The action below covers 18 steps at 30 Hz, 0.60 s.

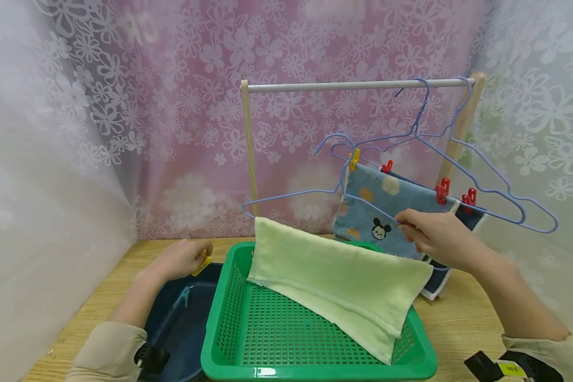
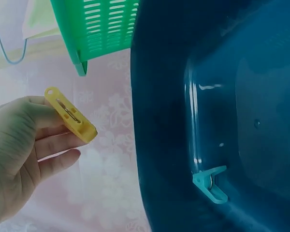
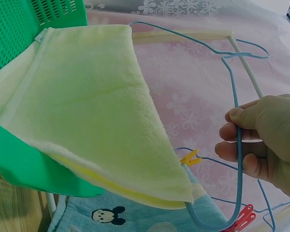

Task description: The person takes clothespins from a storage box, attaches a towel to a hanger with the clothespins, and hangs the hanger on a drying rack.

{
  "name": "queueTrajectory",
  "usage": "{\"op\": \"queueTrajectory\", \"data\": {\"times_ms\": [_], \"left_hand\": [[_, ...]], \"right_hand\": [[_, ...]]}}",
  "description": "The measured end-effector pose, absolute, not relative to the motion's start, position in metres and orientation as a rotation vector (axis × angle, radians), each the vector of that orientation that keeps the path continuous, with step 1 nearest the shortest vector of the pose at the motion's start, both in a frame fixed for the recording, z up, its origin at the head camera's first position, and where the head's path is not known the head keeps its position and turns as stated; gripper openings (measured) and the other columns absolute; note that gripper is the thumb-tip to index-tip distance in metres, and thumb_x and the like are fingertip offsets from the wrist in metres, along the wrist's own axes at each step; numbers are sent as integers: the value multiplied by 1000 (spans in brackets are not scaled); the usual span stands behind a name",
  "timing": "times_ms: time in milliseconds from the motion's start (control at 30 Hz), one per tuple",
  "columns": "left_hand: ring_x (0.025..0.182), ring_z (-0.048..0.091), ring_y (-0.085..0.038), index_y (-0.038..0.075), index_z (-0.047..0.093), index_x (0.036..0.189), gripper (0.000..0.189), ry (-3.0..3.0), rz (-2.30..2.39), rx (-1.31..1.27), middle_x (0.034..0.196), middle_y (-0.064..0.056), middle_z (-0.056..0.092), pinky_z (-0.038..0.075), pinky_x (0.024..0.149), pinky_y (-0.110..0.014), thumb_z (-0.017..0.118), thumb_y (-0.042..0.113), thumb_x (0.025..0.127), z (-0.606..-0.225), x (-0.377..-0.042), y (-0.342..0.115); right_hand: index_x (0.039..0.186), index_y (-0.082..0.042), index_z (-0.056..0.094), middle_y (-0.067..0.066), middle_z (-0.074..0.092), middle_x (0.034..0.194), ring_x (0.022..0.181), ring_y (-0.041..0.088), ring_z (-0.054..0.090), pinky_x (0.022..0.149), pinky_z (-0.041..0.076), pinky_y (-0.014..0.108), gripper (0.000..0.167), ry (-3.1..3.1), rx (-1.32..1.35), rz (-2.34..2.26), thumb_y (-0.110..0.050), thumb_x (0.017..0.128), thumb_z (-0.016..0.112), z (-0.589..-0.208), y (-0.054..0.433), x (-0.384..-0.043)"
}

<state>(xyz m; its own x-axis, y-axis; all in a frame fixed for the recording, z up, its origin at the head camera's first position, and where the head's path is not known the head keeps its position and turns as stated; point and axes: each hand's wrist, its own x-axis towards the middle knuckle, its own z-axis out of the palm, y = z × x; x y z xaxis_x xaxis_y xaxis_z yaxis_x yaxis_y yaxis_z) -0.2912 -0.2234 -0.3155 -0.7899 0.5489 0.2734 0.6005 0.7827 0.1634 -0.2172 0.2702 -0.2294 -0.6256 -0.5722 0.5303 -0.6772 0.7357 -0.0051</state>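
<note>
In the head view my right hand (image 1: 436, 239) grips the right shoulder of a blue wire hanger (image 1: 296, 194). A pale yellow towel (image 1: 334, 281) is draped over the hanger's bottom bar, its loose end slanting down over the green basket (image 1: 324, 372). My left hand (image 1: 179, 260) is at the left, above the dark blue basin (image 1: 186, 329). It pinches a yellow clothespin (image 2: 71, 116) between thumb and fingers, seen closely in the left wrist view. The right wrist view shows my right hand's fingers curled round the hanger wire, with the towel (image 3: 101, 106) to the left.
Behind stands a rack with a white rail (image 1: 334, 86). Two more blue hangers hang at its right end, carrying a blue towel (image 1: 401, 199) with a mouse face and a darker cloth, held by red clothespins (image 1: 442, 191). A light blue clothespin (image 2: 211, 185) lies in the basin.
</note>
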Motion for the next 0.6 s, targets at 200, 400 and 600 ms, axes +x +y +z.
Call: {"op": "queueTrajectory", "data": {"times_ms": [200,400,600], "left_hand": [[54,43,-5,8,63,90,13,-2736,-434,-969,73,4,56,42,55,-25,55,-1,86,-315,-294,-221],[53,47,-5,10,62,88,9,-2784,-513,-951,72,6,56,43,57,-28,54,9,87,-313,-292,-218],[51,46,-3,11,62,83,10,-2734,-441,-917,66,8,54,42,55,-27,61,18,89,-312,-293,-217]], "right_hand": [[100,-8,58,-16,46,69,53,-7,43,48,40,20,17,-2427,947,267,3,87,59,-230,270,-218],[99,-9,58,-16,47,70,53,-7,43,47,40,20,17,-2418,952,267,3,87,59,-231,270,-218],[99,-9,58,-16,46,69,52,-7,43,47,39,20,17,-2423,936,259,2,87,59,-231,269,-218]]}}
